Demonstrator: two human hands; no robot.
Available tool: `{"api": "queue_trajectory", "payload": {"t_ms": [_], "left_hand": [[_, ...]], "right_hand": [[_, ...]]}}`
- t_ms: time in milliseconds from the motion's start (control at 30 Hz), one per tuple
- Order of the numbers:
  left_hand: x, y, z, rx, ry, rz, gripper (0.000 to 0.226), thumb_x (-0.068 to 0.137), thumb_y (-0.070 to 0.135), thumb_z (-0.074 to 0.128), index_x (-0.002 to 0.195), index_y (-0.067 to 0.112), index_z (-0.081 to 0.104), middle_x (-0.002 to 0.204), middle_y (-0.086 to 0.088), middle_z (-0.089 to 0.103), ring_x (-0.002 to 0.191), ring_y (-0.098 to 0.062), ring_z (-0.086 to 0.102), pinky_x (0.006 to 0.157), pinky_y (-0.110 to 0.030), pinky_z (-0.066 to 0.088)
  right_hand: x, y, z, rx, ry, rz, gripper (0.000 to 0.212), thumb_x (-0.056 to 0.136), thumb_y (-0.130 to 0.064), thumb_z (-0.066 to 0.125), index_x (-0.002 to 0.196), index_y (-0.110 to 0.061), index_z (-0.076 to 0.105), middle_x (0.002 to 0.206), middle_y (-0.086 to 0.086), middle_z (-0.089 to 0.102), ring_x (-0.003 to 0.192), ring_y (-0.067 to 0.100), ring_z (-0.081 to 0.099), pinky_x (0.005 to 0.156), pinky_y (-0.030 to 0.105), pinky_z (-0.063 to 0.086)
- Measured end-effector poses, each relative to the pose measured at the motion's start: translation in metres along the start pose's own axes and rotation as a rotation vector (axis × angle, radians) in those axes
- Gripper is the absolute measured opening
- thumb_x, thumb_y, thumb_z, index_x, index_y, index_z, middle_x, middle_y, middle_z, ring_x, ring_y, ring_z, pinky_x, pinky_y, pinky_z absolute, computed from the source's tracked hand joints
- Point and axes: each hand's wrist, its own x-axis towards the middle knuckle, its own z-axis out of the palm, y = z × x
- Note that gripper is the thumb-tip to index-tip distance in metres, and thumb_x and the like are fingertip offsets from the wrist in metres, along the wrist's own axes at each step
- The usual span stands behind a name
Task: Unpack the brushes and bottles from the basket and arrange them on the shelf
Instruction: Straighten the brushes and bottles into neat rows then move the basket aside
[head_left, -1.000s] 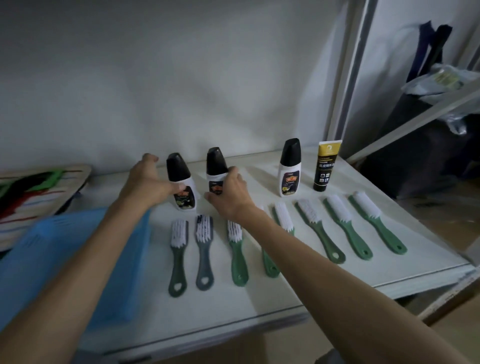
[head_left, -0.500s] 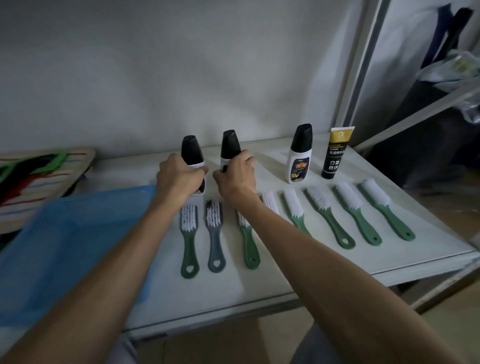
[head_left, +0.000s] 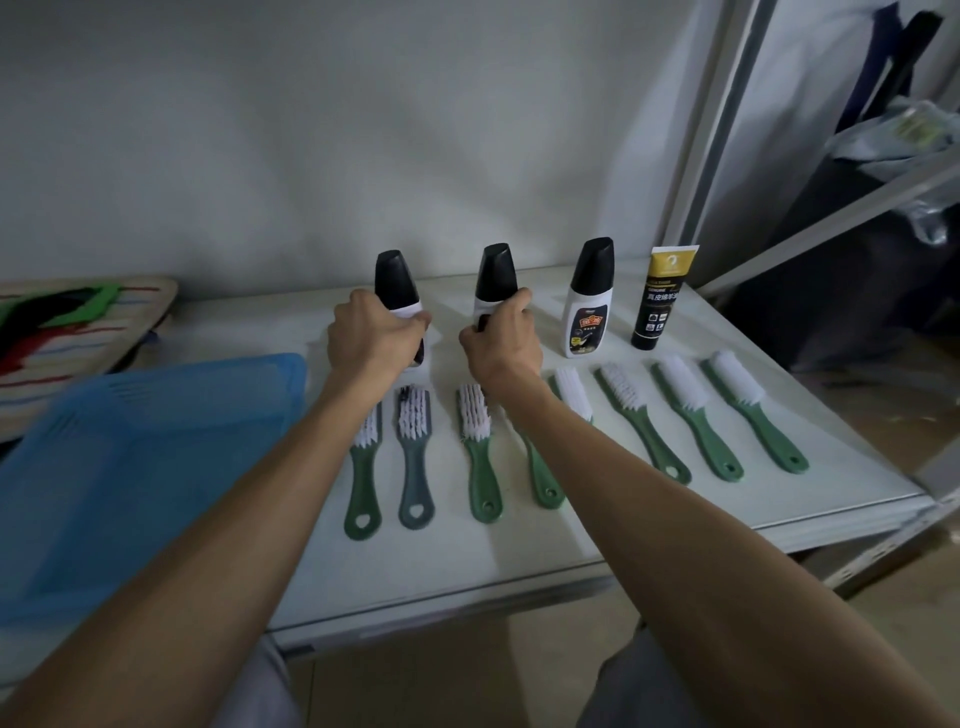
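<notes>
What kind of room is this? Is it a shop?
Probably a storage room or utility corner, not a shop. A bare white metal shelf stands against a plain wall, a blue plastic basket sits on it, and dark bags are piled on the neighbouring rack.

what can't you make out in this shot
Head view only:
- Blue basket: motion-blurred and cut by the left edge; contents unclear.
- Labels of both held bottles: covered by left hand and right hand.
- Fourth brush: right forearm hides its middle.
</notes>
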Motion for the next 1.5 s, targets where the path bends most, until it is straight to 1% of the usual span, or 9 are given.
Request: {"api": "queue_trajectory", "payload": {"t_ms": [233,700,867,967,1067,1133,1233,1367,1500], "left_hand": [[-0.004,0.004,0.005,-0.021,-0.004,0.014,0.051,0.077,0.045,0.074,0.11,0.006,0.066,0.109,-0.014,0.066,0.097,-0.033,0.064,0.065,-0.03,0.04],[-0.004,0.007,0.002,-0.003,-0.033,0.057,0.049,0.077,0.044,0.074,0.109,0.007,0.067,0.105,-0.012,0.067,0.093,-0.032,0.066,0.064,-0.03,0.042],[-0.007,0.001,-0.031,0.034,-0.046,0.094,0.038,0.077,0.041,0.075,0.082,0.006,0.063,0.097,-0.018,0.067,0.081,-0.034,0.061,0.057,-0.029,0.039],[-0.008,-0.023,-0.063,0.046,-0.01,0.138,0.027,0.081,0.031,0.07,0.094,0.007,0.067,0.107,-0.015,0.066,0.097,-0.033,0.061,0.081,-0.032,0.047],[-0.014,-0.052,-0.086,0.139,0.003,0.079,0.046,0.083,0.03,0.064,0.123,0.007,0.063,0.127,-0.017,0.062,0.118,-0.035,0.057,0.096,-0.035,0.045],[-0.022,-0.066,-0.09,0.185,-0.03,0.076,0.04,0.083,0.033,0.062,0.111,0.007,0.068,0.115,-0.016,0.067,0.112,-0.036,0.06,0.089,-0.035,0.048],[-0.034,-0.075,-0.086,0.247,-0.058,0.092,0.038,0.083,0.038,0.06,0.086,0.0,0.066,0.095,-0.019,0.069,0.095,-0.038,0.063,0.072,-0.036,0.047],[-0.04,-0.083,-0.082,0.306,-0.088,0.081,0.039,0.085,0.031,0.057,0.087,-0.007,0.063,0.089,-0.026,0.066,0.084,-0.04,0.062,0.062,-0.035,0.039],[-0.037,-0.087,-0.081,0.29,-0.079,0.145,0.035,0.084,0.016,0.057,0.057,0.003,0.039,0.075,-0.031,0.059,0.076,-0.045,0.063,0.055,-0.035,0.037]], "right_hand": [[0.0,0.01,-0.003,-0.06,0.007,-0.02,0.048,0.084,-0.013,0.063,0.122,0.001,0.037,0.126,0.021,0.04,0.104,0.04,0.059,0.089,0.041,0.049],[-0.004,0.011,-0.009,-0.139,0.027,0.013,0.053,0.083,-0.005,0.063,0.127,0.001,0.036,0.13,0.02,0.04,0.115,0.036,0.053,0.094,0.038,0.047],[-0.036,-0.018,-0.02,-0.194,0.127,0.033,0.057,0.078,-0.007,0.065,0.126,-0.001,0.036,0.128,0.019,0.04,0.117,0.033,0.048,0.095,0.033,0.043],[-0.07,-0.046,-0.03,0.027,-0.043,-0.005,0.041,0.084,-0.006,0.054,0.121,-0.001,0.039,0.125,0.021,0.049,0.111,0.038,0.054,0.087,0.039,0.046],[-0.119,-0.059,-0.023,0.081,-0.294,-0.046,0.022,0.087,-0.014,0.049,0.103,-0.001,0.053,0.111,0.021,0.063,0.093,0.036,0.06,0.075,0.035,0.045],[-0.153,-0.064,-0.013,0.094,-0.446,-0.058,0.025,0.087,-0.02,0.048,0.095,0.002,0.059,0.107,0.024,0.067,0.089,0.033,0.061,0.079,0.037,0.05],[-0.189,-0.068,-0.003,0.103,-0.605,-0.061,0.03,0.091,-0.027,0.048,0.102,0.0,0.057,0.115,0.02,0.063,0.106,0.036,0.061,0.08,0.036,0.048],[-0.211,-0.07,0.003,0.114,-0.638,-0.093,0.033,0.089,-0.023,0.048,0.113,-0.001,0.052,0.118,0.021,0.059,0.104,0.039,0.062,0.084,0.042,0.054],[-0.215,-0.069,0.004,0.106,-0.644,-0.098,0.021,0.092,-0.017,0.045,0.106,-0.003,0.048,0.12,0.02,0.055,0.101,0.034,0.059,0.075,0.036,0.048]]}}
